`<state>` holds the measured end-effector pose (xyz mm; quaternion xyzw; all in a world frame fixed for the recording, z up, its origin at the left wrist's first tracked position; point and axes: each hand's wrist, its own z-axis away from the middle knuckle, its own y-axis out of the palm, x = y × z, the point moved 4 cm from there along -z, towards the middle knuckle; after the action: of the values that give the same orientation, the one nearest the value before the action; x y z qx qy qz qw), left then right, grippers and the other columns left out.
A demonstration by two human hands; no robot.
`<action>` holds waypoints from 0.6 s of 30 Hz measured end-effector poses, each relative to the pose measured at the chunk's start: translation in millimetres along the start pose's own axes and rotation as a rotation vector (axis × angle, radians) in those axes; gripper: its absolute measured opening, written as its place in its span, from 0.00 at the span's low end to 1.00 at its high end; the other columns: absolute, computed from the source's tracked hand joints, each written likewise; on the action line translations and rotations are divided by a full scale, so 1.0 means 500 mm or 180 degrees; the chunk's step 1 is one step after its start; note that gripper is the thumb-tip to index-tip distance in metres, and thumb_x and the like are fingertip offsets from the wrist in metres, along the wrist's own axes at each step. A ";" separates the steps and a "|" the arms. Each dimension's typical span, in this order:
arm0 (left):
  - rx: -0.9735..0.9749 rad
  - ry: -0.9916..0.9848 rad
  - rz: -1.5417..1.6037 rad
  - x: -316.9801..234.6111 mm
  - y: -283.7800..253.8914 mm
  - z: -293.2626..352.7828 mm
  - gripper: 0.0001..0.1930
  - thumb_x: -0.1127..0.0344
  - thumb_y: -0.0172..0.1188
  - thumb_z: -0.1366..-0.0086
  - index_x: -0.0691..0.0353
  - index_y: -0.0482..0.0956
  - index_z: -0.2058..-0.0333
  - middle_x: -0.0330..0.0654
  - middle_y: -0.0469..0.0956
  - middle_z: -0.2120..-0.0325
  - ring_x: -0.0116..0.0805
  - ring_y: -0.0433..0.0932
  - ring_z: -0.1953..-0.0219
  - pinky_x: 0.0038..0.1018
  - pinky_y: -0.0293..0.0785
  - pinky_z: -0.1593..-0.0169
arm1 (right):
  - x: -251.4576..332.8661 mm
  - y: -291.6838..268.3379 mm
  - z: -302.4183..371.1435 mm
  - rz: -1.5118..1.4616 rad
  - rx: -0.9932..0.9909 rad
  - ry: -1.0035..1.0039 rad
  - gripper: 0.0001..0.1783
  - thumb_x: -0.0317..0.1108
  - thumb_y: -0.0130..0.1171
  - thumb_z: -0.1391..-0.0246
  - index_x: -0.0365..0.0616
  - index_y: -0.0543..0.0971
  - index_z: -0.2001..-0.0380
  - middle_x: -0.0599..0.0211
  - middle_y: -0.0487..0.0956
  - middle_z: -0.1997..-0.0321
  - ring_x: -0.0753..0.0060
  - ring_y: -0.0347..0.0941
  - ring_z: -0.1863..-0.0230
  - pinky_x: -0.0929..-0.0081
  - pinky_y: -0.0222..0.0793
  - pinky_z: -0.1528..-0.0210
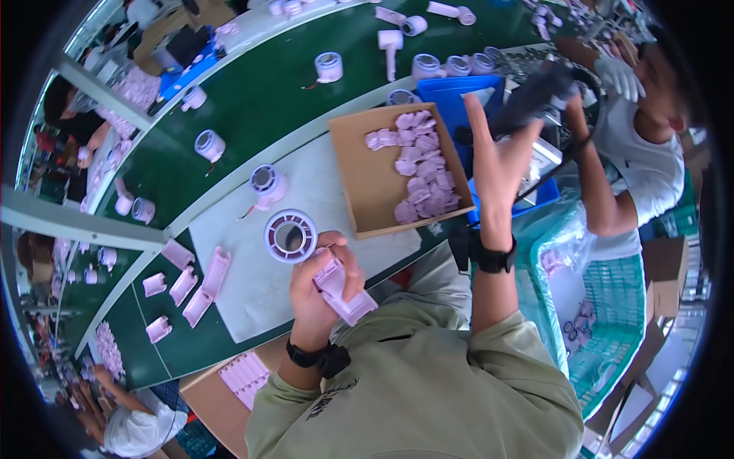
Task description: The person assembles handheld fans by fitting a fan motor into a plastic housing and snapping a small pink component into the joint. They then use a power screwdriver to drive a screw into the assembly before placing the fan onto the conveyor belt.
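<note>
My left hand is wrapped round a pink hair dryer housing, its round head pointing up and away, with a ribbed ring about a dark opening. The open pink handle slants down to the right below my fingers. My right hand is raised past the cardboard box, thumb and fingers spread apart. Just beyond its fingers is a blurred dark power tool with a black cord; whether the hand touches it I cannot tell. Another pink housing with a loose wire stands on the white mat, ahead of my left hand.
A cardboard box holds pink shell pieces. Blue bins stand behind it. At right, a green basket is lined with plastic. Loose pink covers lie left, and housings sit along the green belt. A co-worker is close by.
</note>
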<state>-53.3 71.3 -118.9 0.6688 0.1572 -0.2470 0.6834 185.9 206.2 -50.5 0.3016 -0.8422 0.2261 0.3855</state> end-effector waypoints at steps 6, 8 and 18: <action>-0.0001 -0.0763 0.0313 0.027 0.004 0.006 0.08 0.65 0.50 0.35 0.64 0.71 0.62 0.41 0.69 0.84 0.24 0.58 0.90 0.24 0.52 0.81 | 0.005 -0.073 -0.005 -0.0910 0.0180 0.0488 0.18 0.30 0.63 0.43 0.32 0.71 0.53 0.64 0.79 0.72 0.80 0.73 0.71 0.80 0.69 0.66; -0.0137 -0.0948 0.0253 0.031 -0.004 0.006 0.08 0.65 0.50 0.35 0.64 0.70 0.66 0.39 0.67 0.86 0.23 0.57 0.90 0.24 0.51 0.81 | -0.008 -0.151 0.008 -0.1287 -0.0821 -0.0242 0.10 0.26 0.58 0.40 0.33 0.72 0.58 0.67 0.74 0.81 0.81 0.69 0.80 0.80 0.65 0.74; -0.0079 -0.1463 0.0044 0.078 0.037 0.000 0.09 0.65 0.52 0.34 0.64 0.71 0.69 0.38 0.68 0.86 0.22 0.58 0.89 0.22 0.51 0.81 | -0.030 -0.161 -0.013 -0.0692 -0.0646 -0.0367 0.03 0.22 0.55 0.41 0.35 0.71 0.69 0.70 0.67 0.85 0.82 0.62 0.85 0.82 0.59 0.81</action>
<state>-10.8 66.1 -124.4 0.5875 -0.0042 -0.3861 0.7111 252.0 157.3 -46.6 0.3629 -0.8438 0.0791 0.3873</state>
